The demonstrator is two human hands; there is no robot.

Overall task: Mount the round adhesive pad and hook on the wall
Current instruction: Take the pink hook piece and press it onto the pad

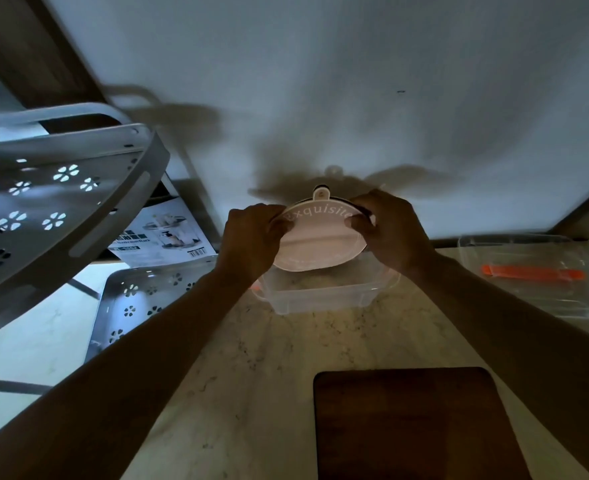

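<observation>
1. Head view: fingers (279,226) of the left hand (251,240) pinch the left rim of the round adhesive pad (320,240); those of the right hand (390,230) close on its right rim, thumb laid on the face.
2. White lettering arched along the pad's far edge reads "Exquisite"; a small tab (320,195) sticks out past that edge.
3. Both hands hold the pad up near the wall (320,81); whether it touches the wall cannot be told.
4. Below it a clear plastic tub (320,299) stands on the marble bench (244,375).
5. Left: a printed product box (163,237), text unreadable, and a grey perforated rack (54,202) crowding that side.
6. Right: a clear lid (528,271) with an orange strip.
7. Near: a dark board (414,424); open bench lies between it and the tub.
</observation>
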